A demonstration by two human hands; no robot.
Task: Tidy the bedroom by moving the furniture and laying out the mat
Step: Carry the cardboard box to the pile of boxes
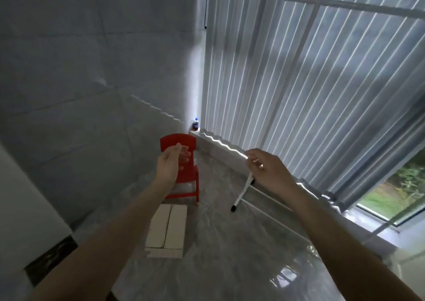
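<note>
A glossy grey tiled floor (230,243) runs to a corner where a white wall meets vertical blinds (299,82). A red plastic chair (184,169) stands in that corner, a cream box (166,229) just in front of it. The left hand (170,162) hovers open before the chair's back, fingers straight. The right hand (264,165) has its fingers curled round a white drying rack's leg (241,192). A small bottle (196,124) sits on the sill.

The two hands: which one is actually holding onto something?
The right hand: its fingers pinch the white rack's leg. The left hand is open, in front of the red chair.
</note>
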